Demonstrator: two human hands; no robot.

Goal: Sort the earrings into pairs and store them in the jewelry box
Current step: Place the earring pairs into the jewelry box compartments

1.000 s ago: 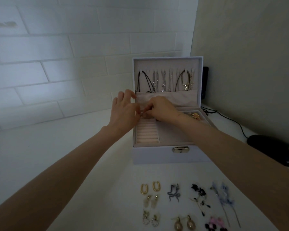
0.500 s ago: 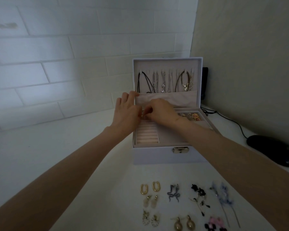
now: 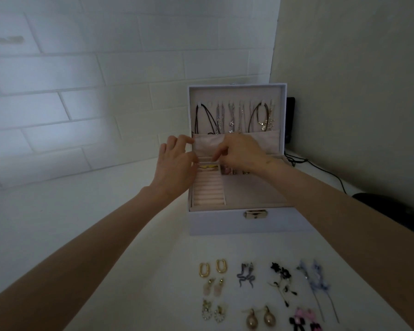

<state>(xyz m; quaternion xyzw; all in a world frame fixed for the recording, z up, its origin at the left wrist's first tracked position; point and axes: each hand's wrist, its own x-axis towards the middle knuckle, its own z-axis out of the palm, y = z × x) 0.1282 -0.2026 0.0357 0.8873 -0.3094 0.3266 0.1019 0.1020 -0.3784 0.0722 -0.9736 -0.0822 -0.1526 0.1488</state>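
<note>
Left hand [image 3: 175, 164]: fingers loosely spread, empty.
Right hand [image 3: 240, 151]: fingers curled; grasp unclear.
Gold piece [image 3: 207, 166]: between both fingertips, inside jewelry box [image 3: 225, 223].

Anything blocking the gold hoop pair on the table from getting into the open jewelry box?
Nothing visible. Only bare table lies between the gold hoop earrings and the jewelry box front, and the lid is up. The left hand and right hand are over the back-left compartments, covering part of them.

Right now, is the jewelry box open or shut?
Open: the jewelry box has its lid upright, showing hanging necklaces and ring rolls.
</note>
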